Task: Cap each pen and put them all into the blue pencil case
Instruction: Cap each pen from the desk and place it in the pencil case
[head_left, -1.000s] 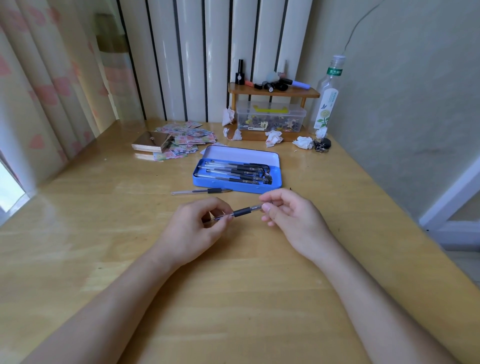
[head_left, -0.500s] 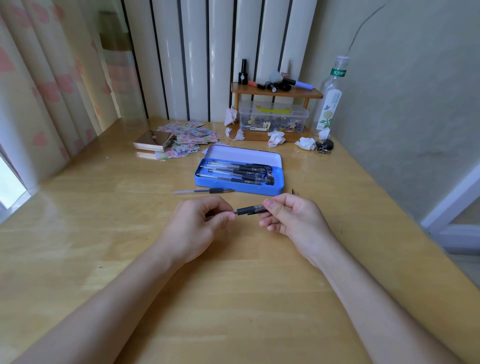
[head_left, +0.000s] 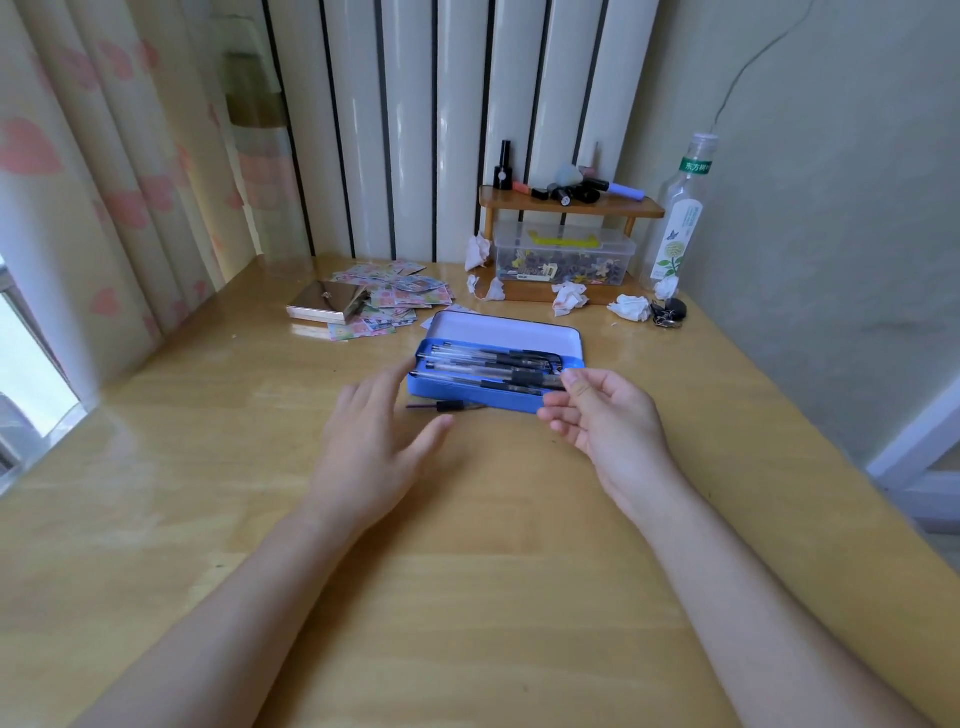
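Pencil case (head_left: 470, 396) lies open on wooden desk (head_left: 467, 597); right-hand fingers (head_left: 571, 387) pinch a pen (head_left: 530, 387).

Left arm: bare forearm comes in from the lower left, angled up toward the middle.
Left hand (head_left: 376, 441): back up, palm down, fingers spread and loosely extended, thumb out to the right; holds nothing.
Right arm: bare forearm comes in from the lower right.
Right hand (head_left: 605, 415): turned on its side, fingers curled, thumb and forefinger pinched together at the tip.
Spacing: hands apart, not touching.
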